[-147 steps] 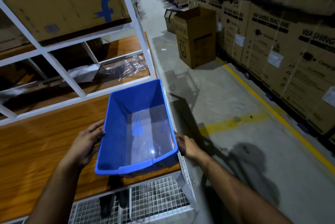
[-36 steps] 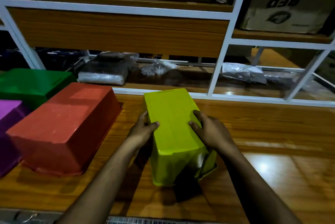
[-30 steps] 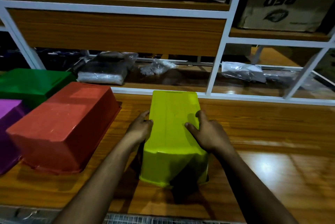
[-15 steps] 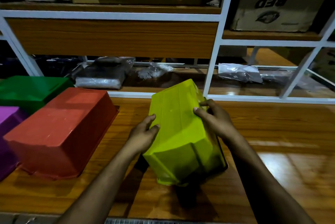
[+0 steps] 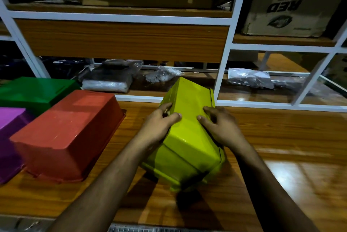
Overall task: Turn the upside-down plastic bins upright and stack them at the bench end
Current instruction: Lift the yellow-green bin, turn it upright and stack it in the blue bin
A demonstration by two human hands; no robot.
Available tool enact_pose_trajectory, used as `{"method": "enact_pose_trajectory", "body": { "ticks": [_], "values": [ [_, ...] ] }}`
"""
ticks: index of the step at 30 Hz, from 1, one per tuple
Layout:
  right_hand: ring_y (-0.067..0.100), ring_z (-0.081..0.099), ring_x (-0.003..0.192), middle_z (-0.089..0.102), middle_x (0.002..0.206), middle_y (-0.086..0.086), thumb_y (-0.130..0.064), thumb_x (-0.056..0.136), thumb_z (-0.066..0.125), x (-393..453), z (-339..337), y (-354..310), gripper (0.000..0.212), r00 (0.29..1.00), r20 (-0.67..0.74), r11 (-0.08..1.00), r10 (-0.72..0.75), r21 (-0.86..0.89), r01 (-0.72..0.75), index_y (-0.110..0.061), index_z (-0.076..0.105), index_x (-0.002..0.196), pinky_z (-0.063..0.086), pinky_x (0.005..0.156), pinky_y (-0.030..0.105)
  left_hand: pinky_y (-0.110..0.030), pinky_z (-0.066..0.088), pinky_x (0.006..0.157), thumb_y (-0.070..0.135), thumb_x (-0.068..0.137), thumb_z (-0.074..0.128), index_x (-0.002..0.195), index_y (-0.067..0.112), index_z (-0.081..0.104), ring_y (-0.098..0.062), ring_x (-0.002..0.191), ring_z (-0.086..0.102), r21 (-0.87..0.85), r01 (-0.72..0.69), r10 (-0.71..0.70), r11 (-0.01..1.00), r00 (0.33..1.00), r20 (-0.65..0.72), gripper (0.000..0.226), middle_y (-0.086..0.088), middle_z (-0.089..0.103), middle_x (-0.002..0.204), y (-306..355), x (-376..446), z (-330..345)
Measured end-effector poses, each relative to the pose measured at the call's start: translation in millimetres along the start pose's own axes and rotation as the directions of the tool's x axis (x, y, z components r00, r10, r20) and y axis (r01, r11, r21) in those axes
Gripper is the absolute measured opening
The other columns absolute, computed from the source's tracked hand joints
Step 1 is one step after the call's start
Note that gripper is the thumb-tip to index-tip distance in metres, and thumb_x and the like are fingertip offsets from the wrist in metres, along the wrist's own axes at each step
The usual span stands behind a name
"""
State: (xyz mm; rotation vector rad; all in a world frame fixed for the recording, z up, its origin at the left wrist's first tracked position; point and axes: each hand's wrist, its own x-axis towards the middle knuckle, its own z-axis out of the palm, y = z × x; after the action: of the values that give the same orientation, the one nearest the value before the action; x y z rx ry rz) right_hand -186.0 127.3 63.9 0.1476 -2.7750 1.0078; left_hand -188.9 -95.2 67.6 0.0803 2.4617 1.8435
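Since the frame half a second earlier, the yellow-green bin [image 5: 185,137] has rolled further over: more of its long side faces the camera and its near end sits lower in the frame, tipped up off the bench [image 5: 281,156] with one near corner pointing down. Whether that corner touches the wood cannot be told; a dark shadow lies under it.

Lower centre: both forearms reach in from the bottom edge. Left hand [image 5: 159,122] grips the bin's left side, thumb over the top face, fingers wrapped round the edge. Right hand [image 5: 221,124] clasps the right side, fingers spread on the upper face, palm against the wall.

Left of centre: red bin [image 5: 69,134] lies upside down on the bench, base up, rim on the wood, apart from the yellow-green one. At the left edge, purple bin [image 5: 9,137] upside down, just beside the red. Behind them, green bin [image 5: 35,90] upside down.

Further back: white shelf frame [image 5: 223,62]; plastic-wrapped packs [image 5: 109,79] on the lower shelf. Upper right: cardboard box [image 5: 289,4].
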Motion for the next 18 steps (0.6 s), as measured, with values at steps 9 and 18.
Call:
{"method": "enact_pose_trajectory", "body": {
  "ticks": [9, 18],
  "values": [
    [0.026, 0.064, 0.109, 0.063, 0.126, 0.002, -0.016, 0.073, 0.084, 4, -16, 4, 0.06, 0.956, -0.15, 0.882, 0.25, 0.443, -0.161, -0.015, 0.059, 0.128, 0.052, 0.094, 0.04, -0.032, 0.054, 0.085, 0.006, 0.084, 0.07, 0.12, 0.025, 0.063, -0.024, 0.106, 0.067, -0.15, -0.131, 0.126, 0.98, 0.991, -0.042, 0.04, -0.014, 0.07, 0.114, -10, -21, 21],
    [0.032, 0.07, 0.093, 0.071, 0.098, 0.01, -0.003, 0.079, 0.075, 15, -3, 3, 0.037, 0.917, -0.032, 0.72, 0.397, 0.631, -0.289, -0.011, 0.062, 0.113, 0.055, 0.091, 0.05, -0.025, 0.053, 0.087, 0.015, 0.079, 0.077, 0.102, 0.02, 0.077, -0.009, 0.098, 0.068, 0.207, -0.148, 0.166, 0.967, 0.984, -0.069, 0.024, 0.003, 0.075, 0.103, -8, -13, 15]
  ]
}}
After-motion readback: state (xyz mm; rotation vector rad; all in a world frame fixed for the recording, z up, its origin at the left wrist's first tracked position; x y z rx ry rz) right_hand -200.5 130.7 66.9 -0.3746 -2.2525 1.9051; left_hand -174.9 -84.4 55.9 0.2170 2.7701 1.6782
